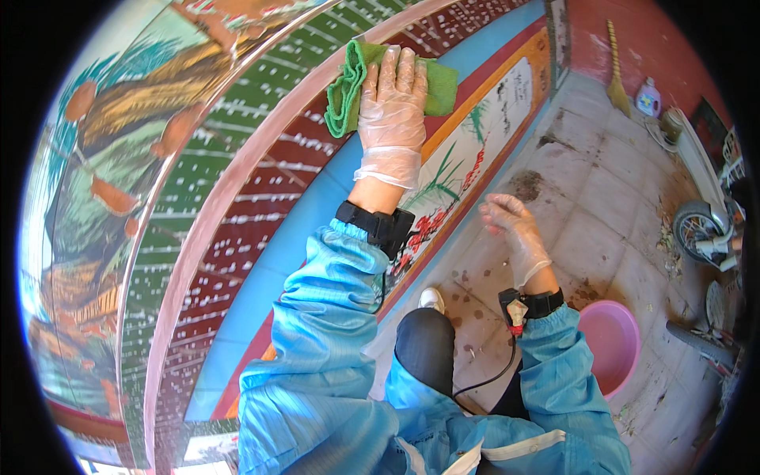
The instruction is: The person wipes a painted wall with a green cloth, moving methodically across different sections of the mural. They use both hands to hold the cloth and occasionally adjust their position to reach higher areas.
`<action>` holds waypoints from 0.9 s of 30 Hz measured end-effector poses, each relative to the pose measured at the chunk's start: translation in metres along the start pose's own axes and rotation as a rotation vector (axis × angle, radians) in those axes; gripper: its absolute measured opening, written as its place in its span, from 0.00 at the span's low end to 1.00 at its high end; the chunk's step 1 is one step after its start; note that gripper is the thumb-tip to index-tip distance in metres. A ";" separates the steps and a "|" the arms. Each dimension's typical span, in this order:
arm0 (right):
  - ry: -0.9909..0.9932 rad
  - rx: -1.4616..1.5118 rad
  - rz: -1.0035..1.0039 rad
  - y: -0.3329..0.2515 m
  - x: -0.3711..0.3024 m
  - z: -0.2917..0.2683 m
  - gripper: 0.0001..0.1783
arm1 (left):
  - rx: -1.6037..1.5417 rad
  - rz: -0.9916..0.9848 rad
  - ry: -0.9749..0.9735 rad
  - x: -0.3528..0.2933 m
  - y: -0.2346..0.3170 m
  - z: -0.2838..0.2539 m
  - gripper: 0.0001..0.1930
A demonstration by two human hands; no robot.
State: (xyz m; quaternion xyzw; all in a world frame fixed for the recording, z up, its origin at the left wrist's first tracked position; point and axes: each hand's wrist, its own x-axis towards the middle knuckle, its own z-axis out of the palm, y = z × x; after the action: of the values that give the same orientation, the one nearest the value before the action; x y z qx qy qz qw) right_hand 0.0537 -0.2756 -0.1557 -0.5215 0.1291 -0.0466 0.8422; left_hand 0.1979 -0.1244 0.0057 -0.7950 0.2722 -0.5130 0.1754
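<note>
My left hand (393, 111), in a clear plastic glove, presses a folded green cloth (442, 89) against the painted wall panel (317, 150). Its fingers lie over the cloth, which sticks out on both sides of the hand. Lower down and to the right, my right hand (514, 229) hangs in the air above the tiled floor, also gloved. Its fingers are loosely curled together, and I see nothing in them. Under the hands runs a painted panel with bands of green, maroon and blue and a framed picture of red flowers and green leaves (443, 186).
A pink basin (613, 344) stands on the stained tile floor (590, 190) beside my right forearm. Along the far right are a broom (616, 75), a plastic detergent bottle (648, 99) and a wheeled vehicle (698, 226). A cable hangs from the right wrist strap (542, 303).
</note>
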 end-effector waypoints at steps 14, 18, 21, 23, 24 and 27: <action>-0.029 -0.049 0.063 0.036 0.023 -0.017 0.19 | 0.192 0.031 -0.116 -0.127 -0.104 -0.120 0.27; -0.049 -0.055 0.094 0.041 0.022 -0.019 0.23 | 0.250 0.031 -0.151 -0.162 -0.130 -0.152 0.27; -0.028 -0.107 0.086 0.049 0.024 -0.030 0.24 | 0.252 -0.001 -0.184 -0.189 -0.142 -0.172 0.27; -0.043 -0.102 0.090 0.060 0.030 -0.040 0.25 | 0.275 -0.018 -0.185 -0.204 -0.152 -0.184 0.26; -0.051 -0.099 0.095 0.064 0.034 -0.047 0.25 | 0.277 -0.028 -0.192 -0.213 -0.157 -0.191 0.26; -0.055 -0.361 0.001 0.085 0.042 -0.063 0.26 | 0.318 -0.045 -0.204 -0.237 -0.169 -0.207 0.24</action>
State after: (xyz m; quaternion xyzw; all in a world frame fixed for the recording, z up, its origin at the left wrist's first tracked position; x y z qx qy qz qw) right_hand 0.0726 -0.3008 -0.2657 -0.6652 0.1128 -0.0081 0.7380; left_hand -0.0253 0.1547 0.0148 -0.8111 0.1506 -0.4701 0.3139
